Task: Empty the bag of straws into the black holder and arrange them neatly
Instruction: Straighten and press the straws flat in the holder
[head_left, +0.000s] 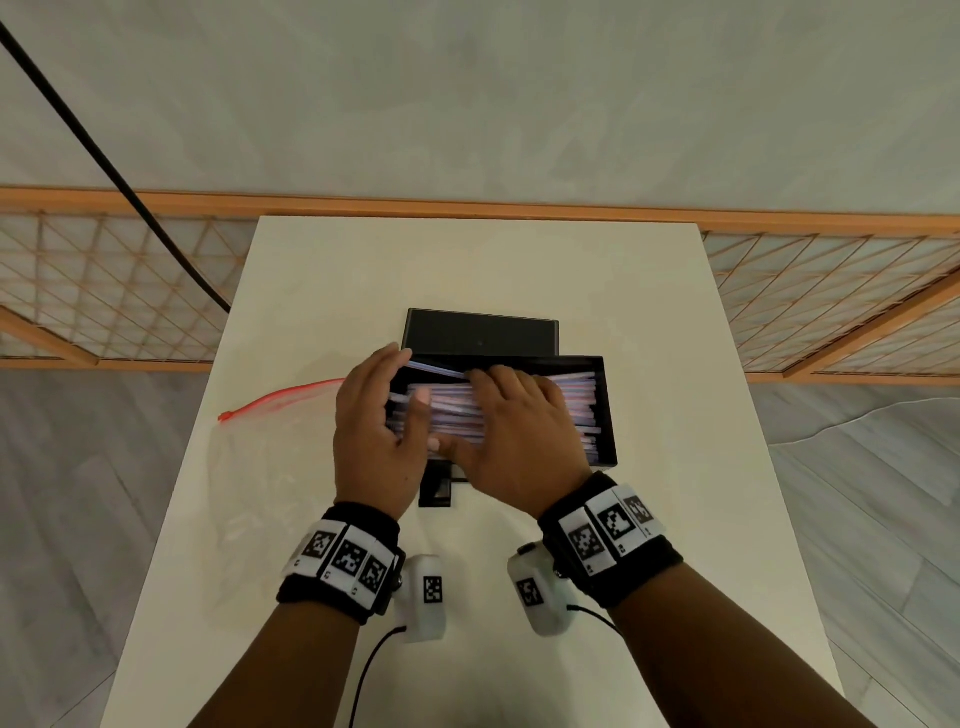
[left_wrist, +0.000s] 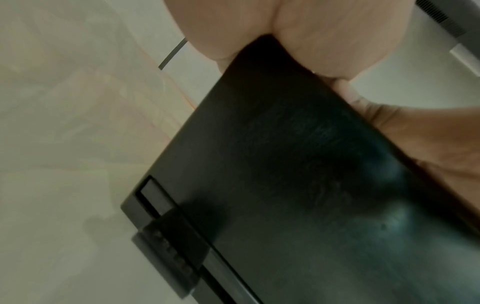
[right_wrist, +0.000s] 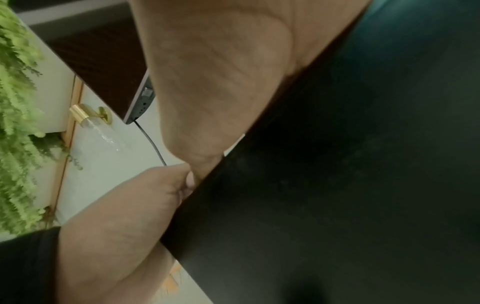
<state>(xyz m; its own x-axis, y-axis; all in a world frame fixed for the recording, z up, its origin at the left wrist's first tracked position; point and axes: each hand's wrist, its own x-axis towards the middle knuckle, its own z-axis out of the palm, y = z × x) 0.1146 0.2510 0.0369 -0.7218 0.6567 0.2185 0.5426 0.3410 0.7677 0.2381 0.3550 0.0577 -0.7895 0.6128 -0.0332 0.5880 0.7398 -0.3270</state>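
Observation:
The black holder (head_left: 609, 415) stands open in the middle of the white table (head_left: 467, 260), its lid (head_left: 480, 332) tipped back behind it. Several pale pink and blue straws (head_left: 576, 400) lie lengthwise inside. My left hand (head_left: 402, 379) cups the left ends of the straws, thumb lying on top of them. My right hand (head_left: 511, 410) lies flat on the pile with straight fingers. The clear zip bag (head_left: 260, 483) with a red seal (head_left: 283, 399) lies flat to the left. Both wrist views show mostly the holder's dark wall (left_wrist: 298, 185) (right_wrist: 337, 185) below a palm.
A small black tab (head_left: 436, 491) juts from the holder's front towards me. A black cable (head_left: 104, 156) runs down past the table's far left corner. A wooden lattice screen (head_left: 104, 291) stands behind the table. The right wrist view shows a laptop (right_wrist: 109, 61) and a green plant (right_wrist: 15, 123).

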